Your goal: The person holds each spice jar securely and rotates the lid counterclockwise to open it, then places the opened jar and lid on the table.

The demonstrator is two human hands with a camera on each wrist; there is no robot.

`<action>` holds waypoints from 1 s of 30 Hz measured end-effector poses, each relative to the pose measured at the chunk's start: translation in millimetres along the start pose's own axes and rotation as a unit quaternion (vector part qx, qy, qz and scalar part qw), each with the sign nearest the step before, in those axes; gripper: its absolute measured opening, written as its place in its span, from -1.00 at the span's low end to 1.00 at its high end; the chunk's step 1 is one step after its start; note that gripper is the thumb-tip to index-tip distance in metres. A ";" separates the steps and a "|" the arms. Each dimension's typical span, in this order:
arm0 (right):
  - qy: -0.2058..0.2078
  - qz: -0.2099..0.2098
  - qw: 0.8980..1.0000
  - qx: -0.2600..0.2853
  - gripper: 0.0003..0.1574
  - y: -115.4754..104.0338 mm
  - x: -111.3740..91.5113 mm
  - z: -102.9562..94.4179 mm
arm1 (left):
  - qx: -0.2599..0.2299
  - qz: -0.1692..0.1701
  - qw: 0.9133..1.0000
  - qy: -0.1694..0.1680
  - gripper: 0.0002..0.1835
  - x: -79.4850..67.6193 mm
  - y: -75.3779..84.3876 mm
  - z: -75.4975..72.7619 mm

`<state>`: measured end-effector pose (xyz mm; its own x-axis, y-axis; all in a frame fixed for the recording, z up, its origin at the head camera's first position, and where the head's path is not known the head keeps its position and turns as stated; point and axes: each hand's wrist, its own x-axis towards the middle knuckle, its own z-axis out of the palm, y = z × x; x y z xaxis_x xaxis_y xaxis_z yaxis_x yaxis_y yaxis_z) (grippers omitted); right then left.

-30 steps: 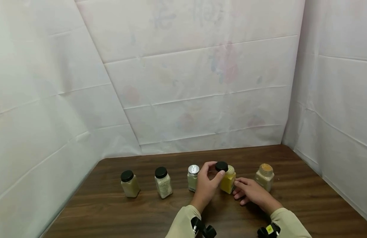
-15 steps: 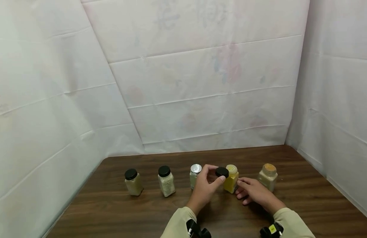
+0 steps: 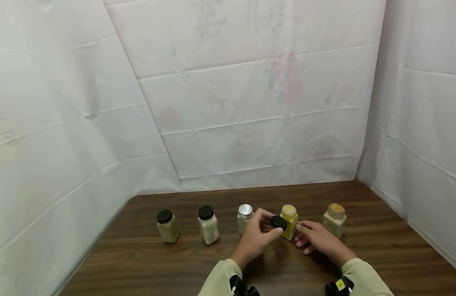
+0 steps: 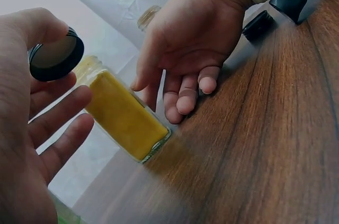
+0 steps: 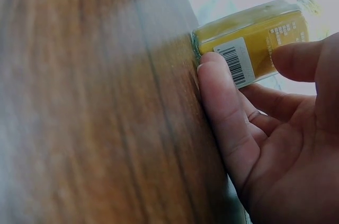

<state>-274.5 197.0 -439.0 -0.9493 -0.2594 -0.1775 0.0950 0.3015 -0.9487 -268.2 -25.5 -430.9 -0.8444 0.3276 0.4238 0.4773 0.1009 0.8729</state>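
My left hand (image 3: 254, 236) pinches a round black lid (image 3: 278, 223) between thumb and fingers. In the left wrist view the lid's hollow underside shows, tilted. Just beyond it a square glass spice jar (image 3: 289, 231) of yellow powder stands upright with its holed shaker top uncovered. My right hand (image 3: 318, 238) is at the jar's right side. In the right wrist view its thumb (image 5: 299, 61) lies over the jar's printed side, beside a barcode label, and other fingers pass behind the glass. The lid is apart from the jar.
Left of the hands stand a silver-topped jar (image 3: 244, 218) and two black-capped jars, one pale (image 3: 208, 230) and one tan (image 3: 169, 230). An uncapped jar (image 3: 334, 224) stands right. Another black lid (image 4: 258, 26) lies near my right wrist. White sheets (image 3: 250, 123) enclose the table.
The black lid has come down and tilted in my left hand, leaving more of the jar's shaker top in sight. My right hand stays at the yellow jar. The head view has shifted slightly.
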 end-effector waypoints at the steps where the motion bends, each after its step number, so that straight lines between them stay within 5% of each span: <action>1: 0.000 0.000 1.000 0.000 -0.28 0.5 -0.3 -0.1 | -0.002 -0.003 1.000 -0.001 -0.65 -0.3 2.4 0.2; 8: -0.001 0.000 1.000 0.004 -0.29 1.7 -1.5 0.6 | -0.005 0.007 1.000 -0.023 -0.66 -5.1 29.5 -2.1; 30: 0.005 0.008 1.000 0.004 -0.32 0.5 1.4 -0.4 | 0.003 0.010 0.997 -0.079 -0.57 -3.5 30.3 1.3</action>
<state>-275.9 197.2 -439.6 -0.9502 -0.2459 -0.1912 0.1132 0.2993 -0.9474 -250.5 -22.3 -406.3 -0.7856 0.4737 0.3981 0.4959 0.0971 0.8629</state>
